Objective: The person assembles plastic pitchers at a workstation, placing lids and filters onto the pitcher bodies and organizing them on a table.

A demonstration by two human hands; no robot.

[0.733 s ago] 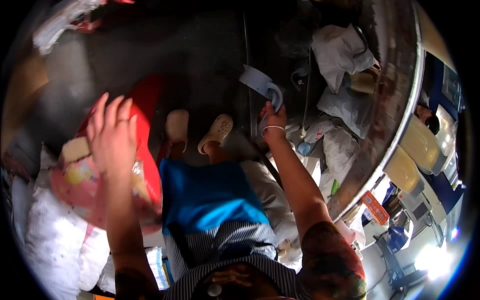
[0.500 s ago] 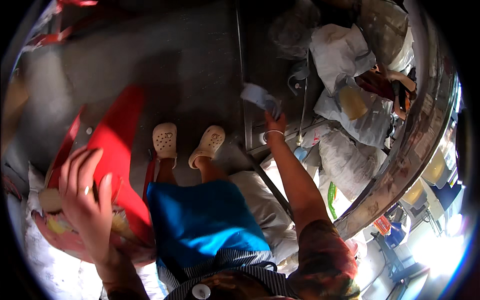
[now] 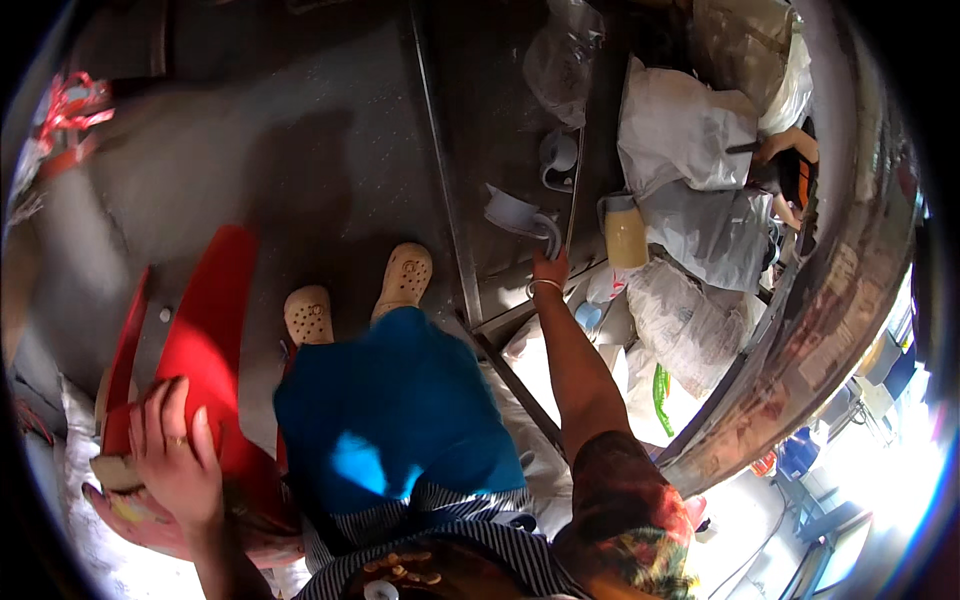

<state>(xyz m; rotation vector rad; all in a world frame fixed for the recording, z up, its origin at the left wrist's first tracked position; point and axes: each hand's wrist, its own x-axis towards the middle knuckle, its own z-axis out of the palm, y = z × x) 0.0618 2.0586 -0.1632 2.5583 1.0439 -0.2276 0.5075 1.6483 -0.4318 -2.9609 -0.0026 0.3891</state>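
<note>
My right hand (image 3: 550, 265) reaches forward over the dark floor, its fingers closed on a pale grey piece (image 3: 515, 212) with a curved, handle-like end. The exact kind of this piece is unclear. A similar grey piece with a round part (image 3: 558, 158) lies just beyond it. My left hand (image 3: 178, 450), with a ring on one finger, lies against a red object (image 3: 205, 330) with long tapering parts. Its fingers are stretched out, resting on the red surface. To the right of my right hand stands a cream-coloured container (image 3: 626, 235) with a grey top.
White plastic bags (image 3: 685, 125) fill the right side, bounded by a worn curved edge (image 3: 835, 300). Another person's hand (image 3: 785, 145) shows beyond the bags. A metal strip (image 3: 445, 150) crosses the floor (image 3: 270, 110). My beige clogs (image 3: 405, 275) stand near the middle.
The view has shifted. My right hand still grips the grey piece, now closer to the cream container, which stands more upright in view. My left hand stays at the red object.
</note>
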